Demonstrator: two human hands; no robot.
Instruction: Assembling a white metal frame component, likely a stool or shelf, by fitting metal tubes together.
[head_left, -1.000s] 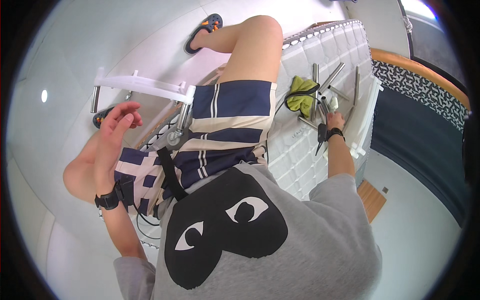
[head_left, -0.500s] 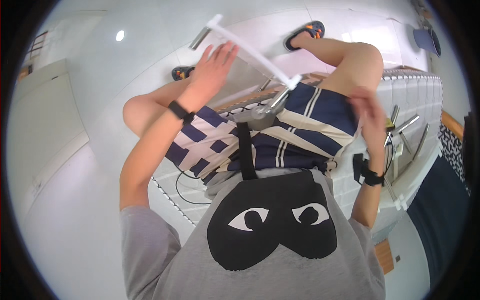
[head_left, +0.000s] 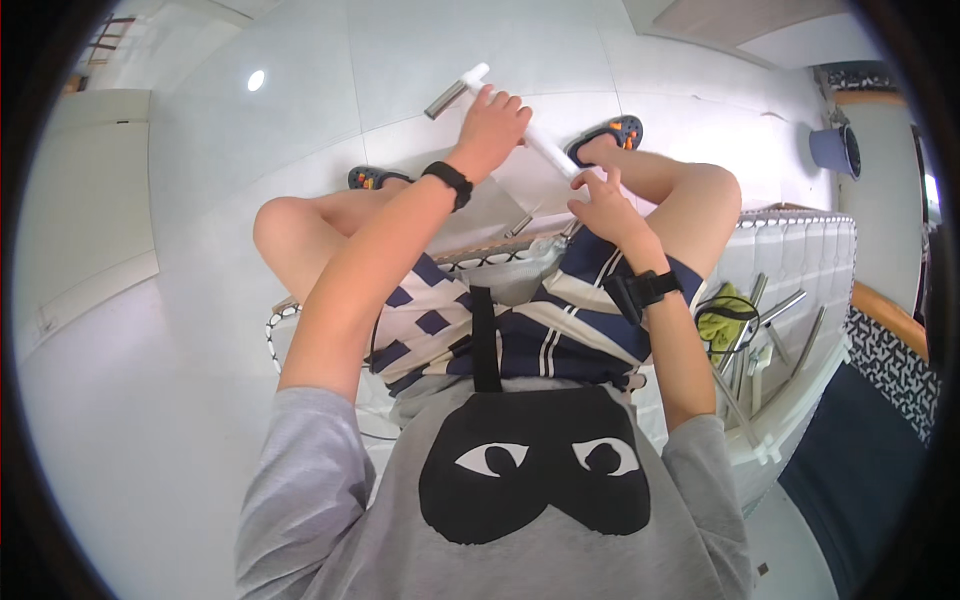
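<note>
Apparent steadying step: left hand point(head_left: 490, 128) grasps white frame point(head_left: 550, 153), right hand point(head_left: 608, 210), closure unclear, right of that grip, balanced support being called for.

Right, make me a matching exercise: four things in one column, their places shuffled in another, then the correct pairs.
Things
1. Bucket
2. White frame
3. Green cloth
4. Clogs

Places
A. On the mattress, beside loose metal tubes
B. Worn on the feet
C. Toward the picture's upper right
D. At the left hand and right hand

Pairs: 1-C, 2-D, 3-A, 4-B
</note>
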